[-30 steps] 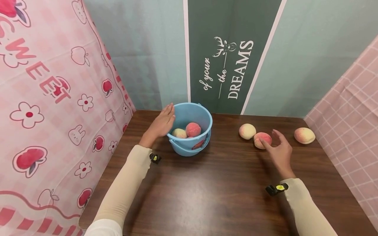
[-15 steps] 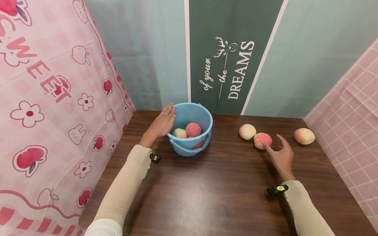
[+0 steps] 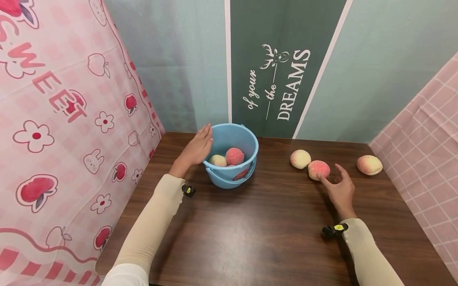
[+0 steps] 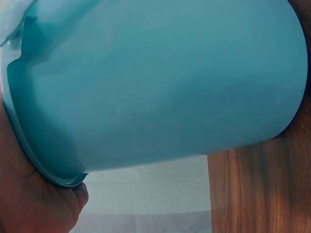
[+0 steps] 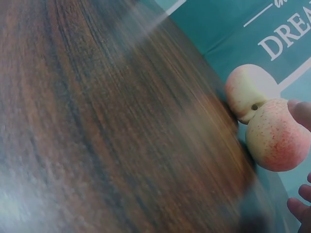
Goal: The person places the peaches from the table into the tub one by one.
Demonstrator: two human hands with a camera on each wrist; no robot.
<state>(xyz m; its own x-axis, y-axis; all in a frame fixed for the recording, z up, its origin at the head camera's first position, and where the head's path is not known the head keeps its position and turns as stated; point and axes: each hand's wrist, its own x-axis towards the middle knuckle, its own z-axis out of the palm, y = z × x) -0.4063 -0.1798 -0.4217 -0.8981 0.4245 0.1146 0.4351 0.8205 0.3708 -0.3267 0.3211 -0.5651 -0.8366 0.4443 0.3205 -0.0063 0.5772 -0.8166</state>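
A blue bucket (image 3: 229, 180) stands upright near the back of the table. Inside it lie a pink peach (image 3: 235, 156) and a pale yellow peach (image 3: 218, 160); a bit of another pink thing shows below them. My left hand (image 3: 195, 150) rests with straight fingers against the left side of the bucket's rim. At the right, the thumb of my right hand (image 3: 340, 191) touches a pink peach (image 3: 317, 170) on the table, while the other fingers are spread and apart from it. A pale peach (image 5: 250, 90) sits against that pink peach's left side.
Another yellow-pink peach (image 3: 369, 165) lies near the right end of the brown wooden table (image 3: 250, 238). A green-grey cloth (image 3: 179, 79) hangs behind, with a pink printed cloth (image 3: 71, 159) at the left and a pink grid cloth (image 3: 425, 151) at the right.
My right hand has shifted slightly and its fingers have opened wider from the pink peach. The left hand, the bucket and the peaches stay in place.
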